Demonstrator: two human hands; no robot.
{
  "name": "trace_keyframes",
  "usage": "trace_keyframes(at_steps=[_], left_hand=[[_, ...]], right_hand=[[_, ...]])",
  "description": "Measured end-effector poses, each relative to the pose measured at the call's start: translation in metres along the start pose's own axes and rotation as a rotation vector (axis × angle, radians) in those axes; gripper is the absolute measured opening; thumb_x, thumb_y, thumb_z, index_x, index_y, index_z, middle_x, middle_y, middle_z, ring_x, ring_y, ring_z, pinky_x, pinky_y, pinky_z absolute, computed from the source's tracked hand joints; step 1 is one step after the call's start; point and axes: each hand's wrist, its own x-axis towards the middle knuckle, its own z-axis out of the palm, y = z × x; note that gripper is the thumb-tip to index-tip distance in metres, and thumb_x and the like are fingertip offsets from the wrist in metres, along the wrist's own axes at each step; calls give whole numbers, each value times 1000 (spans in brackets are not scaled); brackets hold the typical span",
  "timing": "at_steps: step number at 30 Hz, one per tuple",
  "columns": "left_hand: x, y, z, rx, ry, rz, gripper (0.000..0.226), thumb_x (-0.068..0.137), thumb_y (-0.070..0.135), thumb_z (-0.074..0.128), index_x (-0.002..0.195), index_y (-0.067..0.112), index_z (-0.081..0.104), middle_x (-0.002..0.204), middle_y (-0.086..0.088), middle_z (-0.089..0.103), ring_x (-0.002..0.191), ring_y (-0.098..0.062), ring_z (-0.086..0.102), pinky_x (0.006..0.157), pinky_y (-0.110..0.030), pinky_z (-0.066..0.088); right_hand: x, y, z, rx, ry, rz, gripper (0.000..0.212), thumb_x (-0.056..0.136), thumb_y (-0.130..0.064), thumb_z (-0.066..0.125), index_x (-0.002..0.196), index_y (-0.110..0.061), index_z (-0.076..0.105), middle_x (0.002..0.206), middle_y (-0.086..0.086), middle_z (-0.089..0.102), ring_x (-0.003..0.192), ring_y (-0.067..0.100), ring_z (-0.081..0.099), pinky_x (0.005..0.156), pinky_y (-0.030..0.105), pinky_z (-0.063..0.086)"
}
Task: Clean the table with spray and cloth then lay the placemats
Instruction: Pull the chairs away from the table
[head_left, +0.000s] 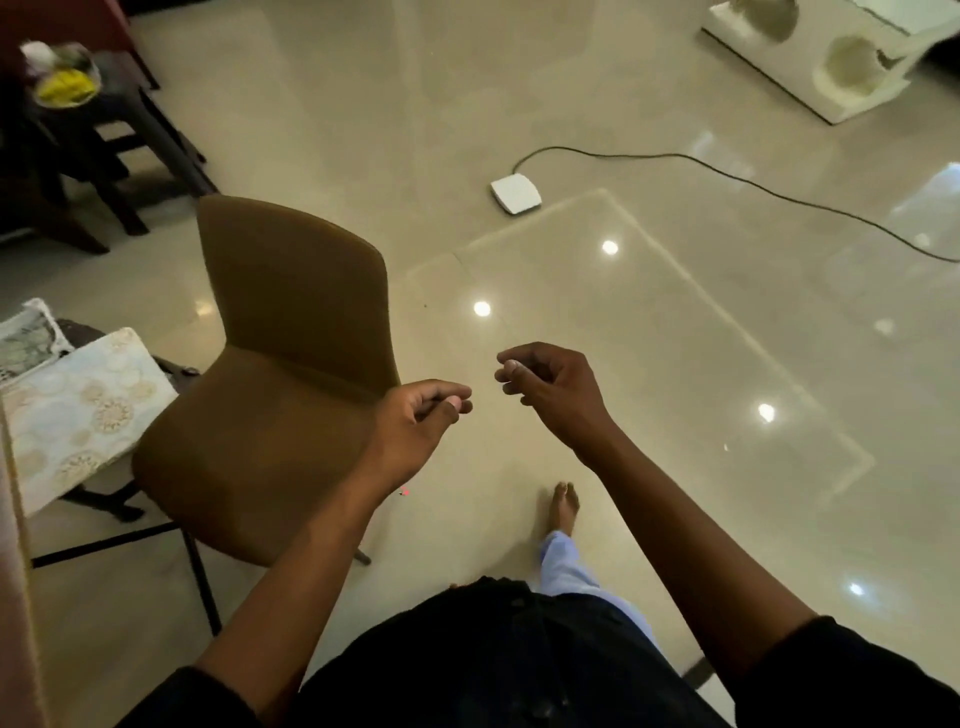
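Beige glossy floor tiles (597, 322) fill most of the view, with ceiling lights reflecting off them as bright dots. Both hands are out in front, over the floor, and neither has anything in it as far as I can see: the left hand (421, 415) has its fingers curled in with the thumb resting against them, and the right hand (550, 387) is curled the same way, thumb tip touching the forefinger, like a loose pinch on nothing. They're close together but not touching. Just left of the left hand is a brown upholstered chair (280, 364) on thin dark legs, seat bare. The placemats (78, 410) are over at the left edge, a pale one with round gold-ish patterns lying on top, and another with a grey leafy print (26, 338) peeking out behind it; they seem to sit on a dark chair or stand, can't tell which. A strip of pinkish table edge (15, 597) runs down the far left. Top left there's a dark wooden stool (119, 104) with a bowl holding something yellow (65, 85), too blurry to identify. On the floor further out is a small white flat device (515, 193) with a dark cable (727, 174) trailing off right, and a white cabinet-like thing with round cutouts (831, 57) in the top right corner. One bare foot (563, 506) and a light blue trouser leg show below.
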Motion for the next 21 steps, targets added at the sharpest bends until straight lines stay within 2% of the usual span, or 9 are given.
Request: trace_keyframes(at_steps=[3, 5, 7, 10, 15, 18, 21], left_hand=[[35, 11, 7, -59, 122, -41, 24, 109, 5, 61, 120, 13, 79, 107, -3, 83, 102, -10, 79, 94, -26, 62], [53, 20, 11, -94, 203, -85, 24, 109, 9, 61, 118, 20, 80, 106, -1, 84, 105, -17, 79, 93, -33, 61], [64, 28, 13, -132, 272, -124, 25, 110, 13, 60, 115, 27, 80, 106, 3, 85, 105, -16, 78, 88, -31, 61], [85, 38, 17, -199, 425, -156, 24, 110, 12, 60, 115, 25, 80, 107, 3, 84, 106, -20, 78, 85, -20, 60], [113, 41, 11, -292, 666, -228, 25, 109, 11, 60, 111, 25, 80, 110, 2, 83, 109, -23, 77, 97, -33, 59], [130, 35, -3, -308, 763, -258, 25, 109, 15, 62, 105, 32, 81, 108, 7, 83, 106, -17, 77, 92, -31, 57], [150, 25, -22, -345, 788, -307, 17, 110, 26, 64, 116, 29, 80, 114, 10, 80, 109, -10, 73, 88, -28, 54]], right_hand=[[57, -8, -14, -25, -108, -43, 14, 100, -18, 66, 108, -14, 76, 92, 1, 79, 85, 16, 76, 73, 23, 53], [92, -17, -22, -58, -199, -69, 13, 99, -20, 66, 107, -16, 76, 92, 0, 79, 84, 15, 76, 74, 26, 54], [122, -26, -26, -94, -283, -101, 13, 99, -21, 67, 106, -18, 76, 91, -2, 79, 84, 15, 75, 76, 28, 55], [170, -40, -27, -167, -435, -187, 12, 98, -21, 67, 104, -18, 77, 90, -2, 78, 84, 15, 75, 76, 34, 58], [239, -65, 6, -266, -624, -313, 13, 97, -23, 67, 100, -18, 78, 86, -1, 78, 84, 18, 75, 79, 43, 59], [271, -79, 45, -311, -730, -398, 13, 97, -24, 68, 102, -18, 79, 87, -3, 77, 84, 15, 75, 79, 37, 60], [298, -92, 93, -345, -846, -464, 16, 97, -24, 70, 107, -17, 79, 88, -9, 75, 85, 10, 73, 77, 27, 55]])
